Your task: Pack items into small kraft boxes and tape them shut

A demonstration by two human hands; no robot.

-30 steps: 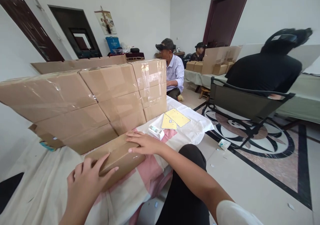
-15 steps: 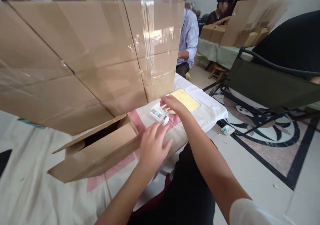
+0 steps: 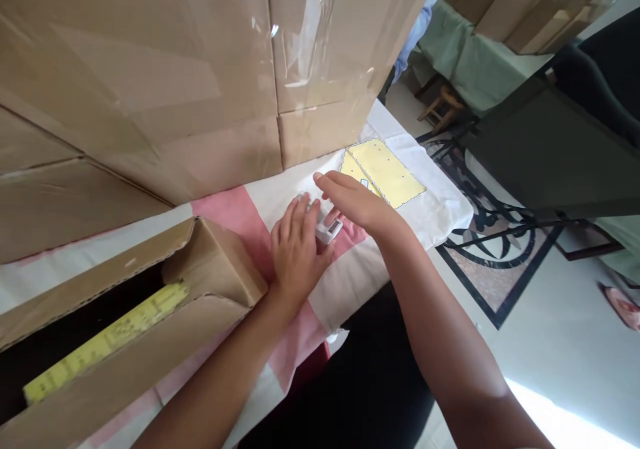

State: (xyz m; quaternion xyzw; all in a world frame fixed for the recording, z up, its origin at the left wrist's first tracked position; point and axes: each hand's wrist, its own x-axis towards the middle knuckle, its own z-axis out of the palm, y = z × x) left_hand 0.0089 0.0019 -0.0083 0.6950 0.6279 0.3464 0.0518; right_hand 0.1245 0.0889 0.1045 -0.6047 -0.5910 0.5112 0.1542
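Note:
A small white plastic case [image 3: 327, 230] with a dark window at its near end lies on the pink-and-white cloth, mostly covered by my hands. My left hand [image 3: 296, 246] is closed around its left side, fingers over the top and thumb near its front end. My right hand [image 3: 353, 199] hovers over its right side, thumb stretched out and apart, fingertips bent down close to the case; whether they touch it I cannot tell. Just beyond my right hand are yellow paper sheets [image 3: 387, 169] with scalloped edges and small dots.
A tall taped cardboard wall [image 3: 200, 102] stands along the back of the table. At the left is an open cardboard box [image 3: 220, 256] with a yellow printed strip [image 3: 107, 342] inside. To the right are a dark folding chair [image 3: 560, 136], a wooden stool [image 3: 443, 106] and a patterned floor.
My view has tilted down and closer. My left hand has come down from beside the white case onto it, and my right hand has moved over its right side.

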